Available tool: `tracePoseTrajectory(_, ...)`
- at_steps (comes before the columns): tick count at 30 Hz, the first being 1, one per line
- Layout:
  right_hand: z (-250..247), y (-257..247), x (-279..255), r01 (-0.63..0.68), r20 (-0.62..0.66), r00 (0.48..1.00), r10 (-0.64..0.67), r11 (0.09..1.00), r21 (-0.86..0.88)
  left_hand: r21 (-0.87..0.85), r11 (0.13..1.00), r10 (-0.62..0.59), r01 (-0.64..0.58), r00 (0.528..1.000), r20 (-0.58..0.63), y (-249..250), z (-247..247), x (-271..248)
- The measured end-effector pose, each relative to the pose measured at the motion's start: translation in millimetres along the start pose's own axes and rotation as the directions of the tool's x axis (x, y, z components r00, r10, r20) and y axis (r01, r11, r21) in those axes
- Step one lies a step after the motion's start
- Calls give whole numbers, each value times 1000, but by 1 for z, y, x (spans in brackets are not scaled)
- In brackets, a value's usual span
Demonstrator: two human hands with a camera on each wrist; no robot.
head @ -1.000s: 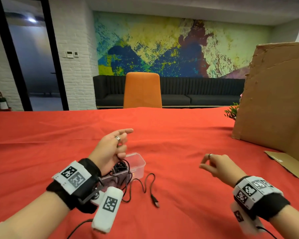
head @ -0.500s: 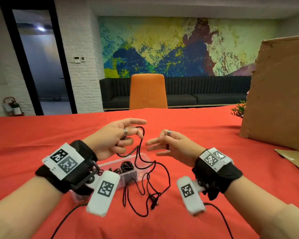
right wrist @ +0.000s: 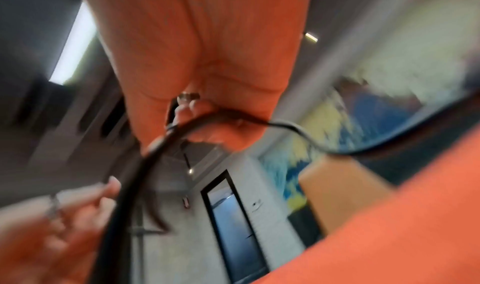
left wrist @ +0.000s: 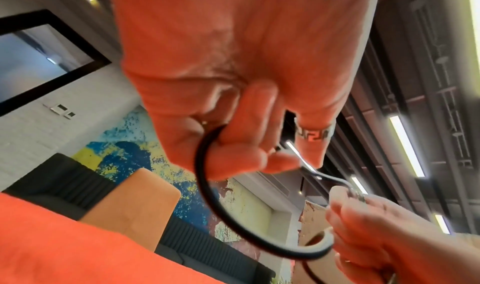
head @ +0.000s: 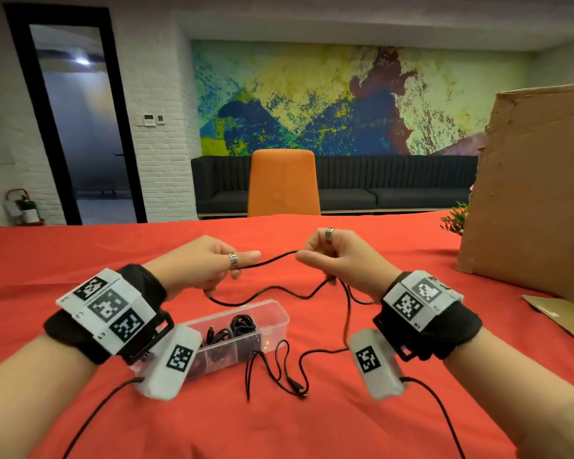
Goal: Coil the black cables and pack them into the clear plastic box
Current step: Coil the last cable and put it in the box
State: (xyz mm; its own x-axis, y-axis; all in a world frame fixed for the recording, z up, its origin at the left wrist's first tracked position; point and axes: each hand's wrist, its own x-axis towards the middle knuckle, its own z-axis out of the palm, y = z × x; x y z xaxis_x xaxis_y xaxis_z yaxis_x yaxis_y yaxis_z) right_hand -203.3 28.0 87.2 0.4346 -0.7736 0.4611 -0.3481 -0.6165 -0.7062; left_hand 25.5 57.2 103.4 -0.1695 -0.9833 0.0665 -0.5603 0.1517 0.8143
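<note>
Cable (head: 275, 258) is pinched by the left hand (head: 206, 263) and gripped by the right hand (head: 342, 256), stretched between them, likely for coiling; slack is trailed below onto the bench (head: 312, 425), beside the clear plastic box (head: 275, 321).

Looks like an office lounge / meeting rm, not a home. Big table (head: 80, 260) w/ red cloth in front, orange chair (head: 284, 182) at its far edge. Behind it a long dark sofa (head: 395, 190) along the back wall, under a large abstract mural (head: 345, 101) in blue, yellow, maroon. White-painted brick wall (head: 166, 127) at left w/ thermostat-type panels (head: 150, 119). Black-framed glass door (head: 80, 127) opens to a dim corridor; fire extinguisher (head: 25, 207) on the floor beside it. Left wrist view shows a dark open ceiling w/ strip lights (left wrist: 406, 144). Cardboard sheet (head: 537, 180) stands on the table at right, small plant (head: 454, 220) just beside it.
</note>
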Motion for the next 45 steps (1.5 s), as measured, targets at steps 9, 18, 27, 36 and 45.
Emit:
tracePoseTrajectory(9, -22, 34, -3, -166, -246, 906, 344, 825, 540, -625, 780, 40, -22, 999, 14, -13, 2, 2)
tracePoseTrajectory(18, -58, 73, -23, -290, -406, 840, 361, 930, 225, -298, 952, -41, 72, 993, 108, -43, 8, 2)
tracePoseTrajectory(27, -20, 74, -47, -312, 70, 918, 391, 817, -485, -8, 999, -51, 53, 985, 163, -48, 43, 2)
tracePoseTrajectory(36, 37, 29, -39, -115, 106, 986, 132, 981, -154, 342, 934, 40, -105, 981, 192, -49, 71, 0)
tracePoseTrajectory(45, 0, 52, -46, -190, -276, 914, 299, 913, 361, 216, 975, -71, -52, 848, 526, -96, 102, -8)
